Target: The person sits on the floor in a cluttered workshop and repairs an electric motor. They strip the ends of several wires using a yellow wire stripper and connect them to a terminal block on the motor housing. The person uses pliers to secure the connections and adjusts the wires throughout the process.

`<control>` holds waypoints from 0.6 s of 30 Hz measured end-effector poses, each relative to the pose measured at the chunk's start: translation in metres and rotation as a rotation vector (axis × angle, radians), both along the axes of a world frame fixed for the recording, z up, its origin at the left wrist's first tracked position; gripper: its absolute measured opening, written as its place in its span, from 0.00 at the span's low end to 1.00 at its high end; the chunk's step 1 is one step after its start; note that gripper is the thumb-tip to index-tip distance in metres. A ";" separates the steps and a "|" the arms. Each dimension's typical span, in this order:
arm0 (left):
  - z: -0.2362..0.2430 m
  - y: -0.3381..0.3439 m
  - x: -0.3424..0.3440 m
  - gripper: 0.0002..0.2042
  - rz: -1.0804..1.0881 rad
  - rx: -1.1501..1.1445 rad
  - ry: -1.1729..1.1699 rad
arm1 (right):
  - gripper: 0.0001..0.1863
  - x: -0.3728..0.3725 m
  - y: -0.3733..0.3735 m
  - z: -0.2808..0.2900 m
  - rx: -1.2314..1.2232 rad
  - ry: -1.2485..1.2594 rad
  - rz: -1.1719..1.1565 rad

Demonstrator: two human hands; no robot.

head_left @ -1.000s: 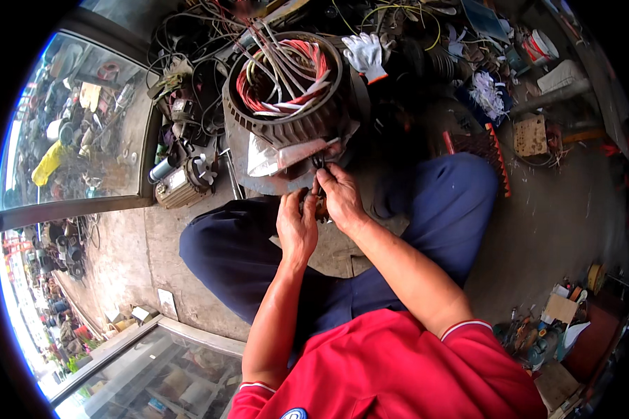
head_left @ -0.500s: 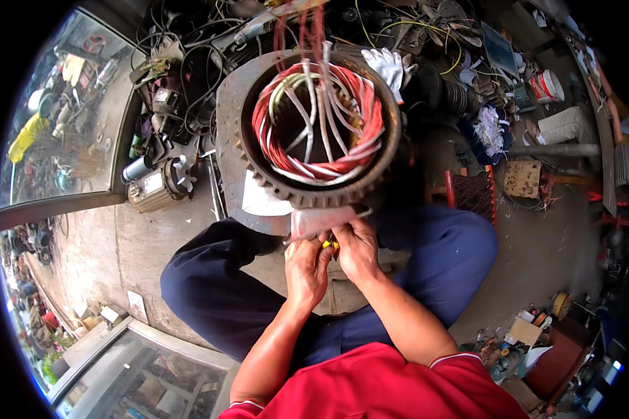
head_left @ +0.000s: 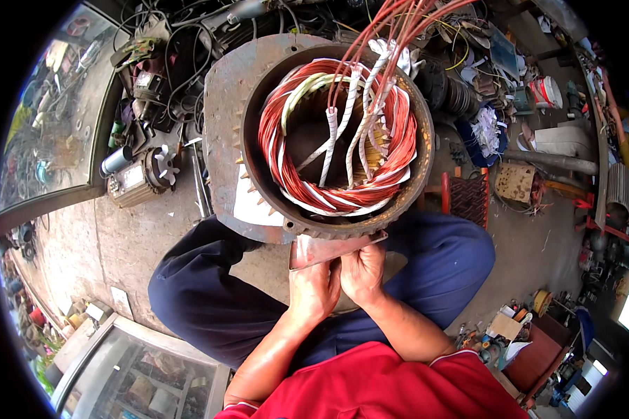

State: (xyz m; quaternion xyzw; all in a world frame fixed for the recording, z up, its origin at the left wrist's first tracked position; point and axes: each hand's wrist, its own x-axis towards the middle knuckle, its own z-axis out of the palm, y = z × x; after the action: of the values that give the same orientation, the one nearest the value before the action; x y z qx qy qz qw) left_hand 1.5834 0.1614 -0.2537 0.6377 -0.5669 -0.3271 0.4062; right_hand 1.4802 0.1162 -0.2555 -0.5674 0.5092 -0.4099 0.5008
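Note:
A motor stator [head_left: 253,180] stands in front of me, its ribbed iron housing around a ring of red copper windings [head_left: 276,164] bound with white cord. Several white-sleeved leads [head_left: 328,143] rise from its bore and end in loose red wires [head_left: 426,24]. A greyish-pink metal terminal box [head_left: 328,250] juts from the housing's near side. My left hand [head_left: 313,290] and my right hand [head_left: 362,274] meet at the box's near edge, fingers curled in and pressed close together. The fingertips and whatever they grip are hidden by the box and the hands.
The stator rests on a round-cornered metal plate [head_left: 223,105] with a white paper [head_left: 251,202] on it. A small motor with a fan [head_left: 136,178] lies at left. A red-framed woven seat [head_left: 468,199] stands at right. Cables and parts crowd the back.
In the view, the stator has shifted right and down, and its leads now lean right. Both hands have moved slightly lower. The yellow bit seen between my fingers is now out of sight.

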 end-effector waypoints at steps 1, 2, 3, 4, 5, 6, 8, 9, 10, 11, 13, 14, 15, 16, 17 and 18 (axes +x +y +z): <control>0.000 0.000 -0.001 0.17 0.006 -0.010 -0.007 | 0.11 0.000 -0.001 0.009 -0.008 0.066 0.013; 0.001 -0.001 -0.002 0.17 0.012 -0.019 -0.013 | 0.11 0.001 -0.002 0.015 -0.016 0.133 0.025; 0.002 -0.002 -0.003 0.17 0.016 -0.030 -0.020 | 0.10 0.000 -0.003 0.017 -0.049 0.181 0.016; 0.003 -0.003 -0.002 0.17 0.001 -0.062 -0.083 | 0.10 0.000 -0.003 0.018 -0.081 0.230 0.007; 0.003 -0.004 0.000 0.17 -0.014 -0.095 -0.146 | 0.09 -0.001 -0.004 0.018 -0.114 0.278 -0.002; 0.003 -0.005 0.000 0.17 -0.030 -0.127 -0.210 | 0.09 -0.001 -0.003 0.017 -0.111 0.273 -0.013; 0.001 -0.003 -0.003 0.18 -0.008 -0.117 -0.217 | 0.09 -0.003 -0.003 0.011 -0.103 0.263 -0.036; 0.000 -0.003 -0.005 0.18 0.003 -0.113 -0.219 | 0.09 -0.002 -0.002 0.007 -0.119 0.221 -0.066; 0.000 -0.003 -0.006 0.18 0.007 -0.113 -0.215 | 0.08 0.002 -0.002 0.002 -0.135 0.179 -0.095; 0.001 -0.003 -0.007 0.18 0.013 -0.112 -0.211 | 0.08 0.005 -0.002 -0.001 -0.152 0.136 -0.124; -0.003 -0.003 -0.008 0.19 0.033 -0.130 -0.206 | 0.08 0.008 -0.002 -0.004 -0.177 0.115 -0.156; -0.003 -0.005 -0.008 0.19 0.032 -0.147 -0.203 | 0.08 0.010 -0.003 -0.005 -0.190 0.104 -0.172; -0.002 -0.006 -0.006 0.19 0.033 -0.159 -0.200 | 0.03 0.012 -0.005 -0.004 -0.213 0.075 -0.203; -0.002 -0.006 -0.006 0.19 0.034 -0.171 -0.198 | 0.04 0.011 -0.003 -0.004 -0.187 0.102 -0.171; -0.005 -0.002 -0.007 0.19 0.033 -0.135 -0.208 | 0.07 0.008 -0.001 -0.004 -0.161 0.128 -0.139; -0.004 -0.001 -0.006 0.19 0.028 -0.121 -0.208 | 0.09 0.008 0.000 -0.001 -0.141 0.150 -0.107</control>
State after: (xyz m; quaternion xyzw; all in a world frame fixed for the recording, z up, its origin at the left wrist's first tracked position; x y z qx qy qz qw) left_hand 1.5775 0.1609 -0.2581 0.6505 -0.6156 -0.2187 0.3873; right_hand 1.4882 0.1158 -0.2565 -0.6023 0.5448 -0.4273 0.3973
